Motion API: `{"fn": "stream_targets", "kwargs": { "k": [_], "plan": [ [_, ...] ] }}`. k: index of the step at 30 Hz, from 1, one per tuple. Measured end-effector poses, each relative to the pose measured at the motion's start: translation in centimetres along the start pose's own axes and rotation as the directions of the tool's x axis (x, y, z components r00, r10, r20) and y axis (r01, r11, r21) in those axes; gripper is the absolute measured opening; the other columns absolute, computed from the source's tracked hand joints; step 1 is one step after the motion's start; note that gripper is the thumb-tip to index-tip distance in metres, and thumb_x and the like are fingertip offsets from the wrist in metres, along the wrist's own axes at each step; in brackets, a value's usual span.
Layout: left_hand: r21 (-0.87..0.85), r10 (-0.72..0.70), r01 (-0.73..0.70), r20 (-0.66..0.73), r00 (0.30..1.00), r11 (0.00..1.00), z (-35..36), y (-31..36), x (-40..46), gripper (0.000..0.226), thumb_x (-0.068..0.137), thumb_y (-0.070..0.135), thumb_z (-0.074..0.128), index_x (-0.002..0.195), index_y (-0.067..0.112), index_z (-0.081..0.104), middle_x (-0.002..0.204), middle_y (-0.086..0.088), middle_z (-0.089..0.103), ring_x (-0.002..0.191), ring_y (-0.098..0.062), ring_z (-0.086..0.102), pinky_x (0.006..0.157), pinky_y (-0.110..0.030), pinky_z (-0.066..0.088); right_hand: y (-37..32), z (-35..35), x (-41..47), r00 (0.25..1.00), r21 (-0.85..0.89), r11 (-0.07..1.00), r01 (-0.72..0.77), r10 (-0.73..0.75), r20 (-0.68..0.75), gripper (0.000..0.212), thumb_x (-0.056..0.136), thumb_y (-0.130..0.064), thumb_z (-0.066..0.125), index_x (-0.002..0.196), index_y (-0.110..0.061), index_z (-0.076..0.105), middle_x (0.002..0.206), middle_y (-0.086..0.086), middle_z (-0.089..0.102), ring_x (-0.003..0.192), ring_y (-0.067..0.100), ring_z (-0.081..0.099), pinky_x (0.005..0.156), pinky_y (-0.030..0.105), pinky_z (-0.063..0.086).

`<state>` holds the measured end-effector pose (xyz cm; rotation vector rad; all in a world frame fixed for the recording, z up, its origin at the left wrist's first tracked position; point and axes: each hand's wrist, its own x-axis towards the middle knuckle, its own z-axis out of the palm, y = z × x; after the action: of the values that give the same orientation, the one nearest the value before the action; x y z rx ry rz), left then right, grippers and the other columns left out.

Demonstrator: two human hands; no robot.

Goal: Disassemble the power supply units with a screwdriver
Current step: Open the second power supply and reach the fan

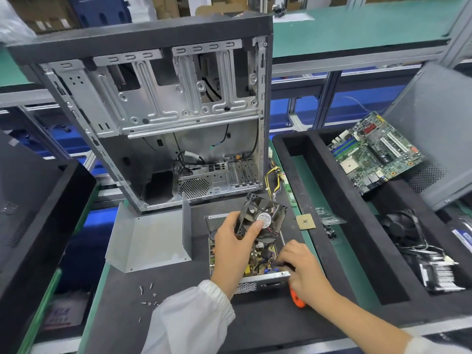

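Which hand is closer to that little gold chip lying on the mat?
Right. The right hand lies just below the gold chip, working in the power supply; the left hand holds the fan, further left.

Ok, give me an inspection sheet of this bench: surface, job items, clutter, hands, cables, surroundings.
Surface: dark mat over a green bench top.
Job's things: opened power supply unit with its circuit board exposed; its removed metal cover lies to the left; black cooling fan lifted above it; orange-handled screwdriver.
Clutter: loose screws on the mat; CPU chip by the tray edge.
Hands: left hand grips the fan; right hand holds the screwdriver, fingers reaching into the unit.
Cables: yellow and black wire bundle beside the case.
Surroundings: empty computer case standing upright; black tray holding a motherboard and a heatsink with fan.
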<state>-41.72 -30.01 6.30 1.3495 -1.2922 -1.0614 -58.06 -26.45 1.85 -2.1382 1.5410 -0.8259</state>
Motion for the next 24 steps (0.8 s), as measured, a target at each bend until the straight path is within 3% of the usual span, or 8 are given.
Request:
{"fn": "stream_targets", "kwargs": {
  "k": [2, 7, 14, 21, 24],
  "plan": [
    [-0.007, -0.007, 0.007, -0.004, 1.0, 1.0, 0.0, 0.0, 0.1, 0.01, 0.087, 0.027, 0.072, 0.092, 0.024, 0.064, 0.085, 0.007, 0.071, 0.082, -0.011, 0.067, 0.077, -0.031, 0.055, -0.3, 0.2, 0.0, 0.999, -0.009, 1.0, -0.021, 0.021, -0.031, 0.018, 0.057, 0.009, 0.052, 0.063, -0.004, 0.061, 0.067, 0.006, 0.057, 0.075, 0.011, 0.041, 0.072, 0.027, 0.034],
    [0.006, -0.012, 0.012, -0.005, 1.0, 1.0, 0.0, -0.1, 0.3, 0.01, 0.087, 0.029, 0.072, 0.09, 0.024, 0.063, 0.082, 0.007, 0.07, 0.08, -0.008, 0.066, 0.073, -0.024, 0.052, -0.4, -0.9, 0.6, 0.986, -0.285, 0.945, 0.163, -0.163, 0.026, 0.026, 0.042, -0.004, 0.057, 0.062, -0.016, 0.069, 0.064, -0.006, 0.06, 0.075, 0.008, 0.039, 0.07, 0.023, 0.031],
    [0.061, -0.009, 0.009, 0.009, 1.0, 0.998, 0.1, -0.1, 0.4, 0.01, 0.088, 0.033, 0.07, 0.091, 0.027, 0.062, 0.084, 0.009, 0.07, 0.08, -0.003, 0.064, 0.069, -0.014, 0.048, 0.0, -0.8, 0.7, 0.981, -0.334, 0.922, 0.194, -0.177, 0.079, 0.028, 0.04, -0.003, 0.062, 0.061, -0.019, 0.07, 0.064, -0.008, 0.059, 0.073, 0.009, 0.038, 0.068, 0.022, 0.03],
    [0.12, -0.011, 0.011, 0.004, 1.0, 0.993, 0.2, 0.1, 0.5, 0.011, 0.088, 0.035, 0.07, 0.09, 0.03, 0.061, 0.083, 0.01, 0.069, 0.08, 0.001, 0.063, 0.066, -0.008, 0.045, 0.6, -0.8, 1.1, 0.96, -0.269, 0.923, 0.276, -0.251, 0.125, 0.031, 0.037, 0.007, 0.061, 0.06, -0.011, 0.07, 0.062, -0.002, 0.059, 0.057, 0.017, 0.053, 0.054, 0.019, 0.037],
    [0.125, -0.015, 0.014, 0.008, 1.0, 0.992, 0.2, -0.1, 0.5, 0.013, 0.087, 0.036, 0.07, 0.092, 0.027, 0.062, 0.084, 0.009, 0.069, 0.08, -0.001, 0.063, 0.069, -0.013, 0.047, 0.8, -0.3, 0.9, 0.981, -0.196, 0.964, 0.182, -0.165, 0.097, 0.023, 0.049, 0.006, 0.062, 0.064, -0.008, 0.072, 0.063, 0.002, 0.059, 0.06, 0.019, 0.055, 0.056, 0.02, 0.039]
  ]
}}
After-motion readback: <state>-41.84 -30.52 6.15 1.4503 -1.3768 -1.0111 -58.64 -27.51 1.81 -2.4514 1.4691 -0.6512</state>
